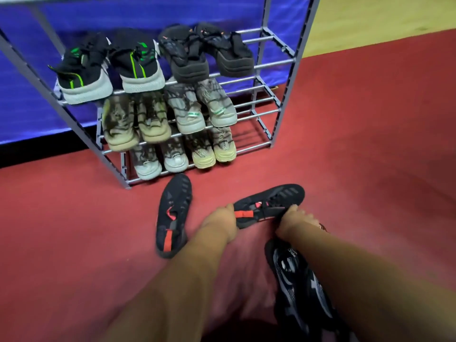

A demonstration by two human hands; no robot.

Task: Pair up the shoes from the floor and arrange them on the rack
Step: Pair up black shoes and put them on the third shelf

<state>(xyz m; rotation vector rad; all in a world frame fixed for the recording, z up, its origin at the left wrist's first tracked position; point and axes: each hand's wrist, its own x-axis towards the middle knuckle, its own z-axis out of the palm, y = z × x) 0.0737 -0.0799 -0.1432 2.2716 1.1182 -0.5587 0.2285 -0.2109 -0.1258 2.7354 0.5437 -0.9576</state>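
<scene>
Just in front of the rack [278, 62], a black shoe with red tabs [271, 203] is held in both hands, apparently just above the red floor [370, 144]. The left hand [219, 218] grips its heel end, fingers curled round the back beside a red pull tab. The right hand [294, 217] grips the near side by the laces, fingers wrapped over the edge. The toe points away to the right of the rack's foot.

Its matching shoe [172, 215] lies on the floor right in front of the rack's lowest shelf, toe towards the rack, with a red tab at the heel. A black and grey shoe [298, 280] lies further from the rack, under the right forearm. It has white lettering by its collar, too hidden to read.

The rack holds six pairs with their heels outward:
- **Upper shelf:** black shoes with green stripes [108, 67] on the left and black sandals [204, 53] on the right.
- **Middle shelf:** tan shoes [135, 122] and grey shoes with mint tabs [202, 107].
- **Lowest shelf:** white shoes [160, 159] and beige shoes [212, 149]. The beige heels carry printed words, too blurred to make out.

A blue cloth [24, 95] hangs behind the rack.
</scene>
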